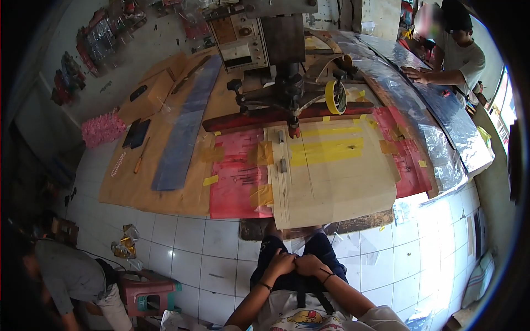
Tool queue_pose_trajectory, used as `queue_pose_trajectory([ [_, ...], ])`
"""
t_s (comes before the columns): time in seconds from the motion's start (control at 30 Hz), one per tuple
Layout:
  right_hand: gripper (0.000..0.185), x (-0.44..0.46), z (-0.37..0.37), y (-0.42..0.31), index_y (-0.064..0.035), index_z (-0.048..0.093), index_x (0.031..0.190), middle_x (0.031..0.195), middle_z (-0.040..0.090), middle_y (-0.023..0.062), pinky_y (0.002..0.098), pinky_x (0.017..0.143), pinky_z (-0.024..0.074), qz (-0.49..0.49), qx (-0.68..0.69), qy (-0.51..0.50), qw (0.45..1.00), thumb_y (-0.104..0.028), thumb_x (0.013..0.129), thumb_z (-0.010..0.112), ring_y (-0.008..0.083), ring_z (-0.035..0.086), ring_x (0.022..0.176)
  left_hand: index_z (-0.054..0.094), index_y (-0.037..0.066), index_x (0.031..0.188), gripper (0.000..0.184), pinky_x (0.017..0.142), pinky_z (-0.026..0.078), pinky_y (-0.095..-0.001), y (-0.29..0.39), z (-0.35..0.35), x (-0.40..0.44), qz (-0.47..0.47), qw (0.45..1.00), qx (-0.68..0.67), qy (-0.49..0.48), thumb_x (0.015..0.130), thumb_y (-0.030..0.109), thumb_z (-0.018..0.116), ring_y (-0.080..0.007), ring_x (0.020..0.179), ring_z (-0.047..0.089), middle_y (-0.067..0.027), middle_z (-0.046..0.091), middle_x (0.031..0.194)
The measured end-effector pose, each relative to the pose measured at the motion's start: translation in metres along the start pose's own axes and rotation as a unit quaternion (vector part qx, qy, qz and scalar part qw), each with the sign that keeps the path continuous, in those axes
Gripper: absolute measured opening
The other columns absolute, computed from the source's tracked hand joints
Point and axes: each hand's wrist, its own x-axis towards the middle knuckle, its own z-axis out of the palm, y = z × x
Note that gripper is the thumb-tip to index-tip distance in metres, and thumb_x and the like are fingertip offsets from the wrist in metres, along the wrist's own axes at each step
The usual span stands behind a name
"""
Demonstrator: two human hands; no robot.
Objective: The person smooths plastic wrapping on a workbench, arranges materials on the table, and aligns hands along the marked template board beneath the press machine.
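My left hand and my right hand meet in front of my lap, over dark shorts, below the table edge. Which fingers overlap is hard to make out; both look curled, and anything between them is hidden. Beyond them lies a beige board with yellow tape strips, flanked by red sheets. Above the board hangs a machine head with a long red bar and a yellow tape roll on it.
Blue film, a dark phone-like object and an orange-handled tool lie on the left of the table. A person works at the right; another bends near a stool at lower left.
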Motion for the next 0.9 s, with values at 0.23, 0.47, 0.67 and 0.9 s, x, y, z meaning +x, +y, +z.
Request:
queue_pose_trajectory([
  [0.23, 0.03, -0.004, 0.001, 0.003, 0.0003, 0.071, 0.09, 0.087, 0.073, 0.023, 0.0491, 0.082, 0.0577, -0.002, 0.008, 0.003, 1.0, -0.025, 0.086, 0.056, 0.0385, 0.073, 0.084, 0.071, 0.015, 0.12, 0.035, 0.114, 0.033, -0.0563, 0.005, -0.003, 0.002, -0.017, 0.999, -0.038, -0.019, 0.09, 0.024, 0.056, -0.0314, 0.111, 0.068, -0.0175, 0.073, 0.11],
  [0.47, 0.03, -0.005, 0.0, 0.003, 0.0006, 0.07, 0.091, 0.087, 0.073, 0.0236, 0.0497, 0.082, 0.0574, 0.001, 0.017, 0.003, 1.0, -0.025, 0.086, 0.055, 0.0396, 0.073, 0.084, 0.07, 0.016, 0.123, 0.037, 0.114, 0.033, -0.0536, 0.004, -0.004, 0.003, -0.024, 0.998, -0.049, -0.036, 0.09, 0.024, 0.055, -0.0317, 0.111, 0.068, -0.0171, 0.073, 0.113],
  [0.67, 0.031, -0.004, -0.002, 0.002, 0.0011, 0.07, 0.091, 0.088, 0.073, 0.0237, 0.0489, 0.082, 0.0576, 0.001, 0.021, -0.01, 1.0, -0.025, 0.087, 0.055, 0.0392, 0.073, 0.084, 0.07, 0.016, 0.122, 0.036, 0.113, 0.034, -0.0513, 0.006, -0.01, 0.002, -0.029, 0.997, -0.055, -0.04, 0.09, 0.023, 0.054, -0.0313, 0.111, 0.068, -0.0181, 0.073, 0.113],
  [0.9, 0.031, -0.004, -0.003, -0.003, 0.0011, 0.07, 0.093, 0.09, 0.073, 0.0235, 0.0497, 0.083, 0.0577, 0.012, 0.032, -0.002, 0.999, -0.025, 0.087, 0.055, 0.0395, 0.073, 0.087, 0.07, 0.016, 0.121, 0.036, 0.11, 0.037, -0.0493, -0.001, -0.004, 0.007, -0.023, 0.995, -0.086, -0.041, 0.089, 0.021, 0.056, -0.032, 0.108, 0.069, -0.0169, 0.074, 0.109],
])
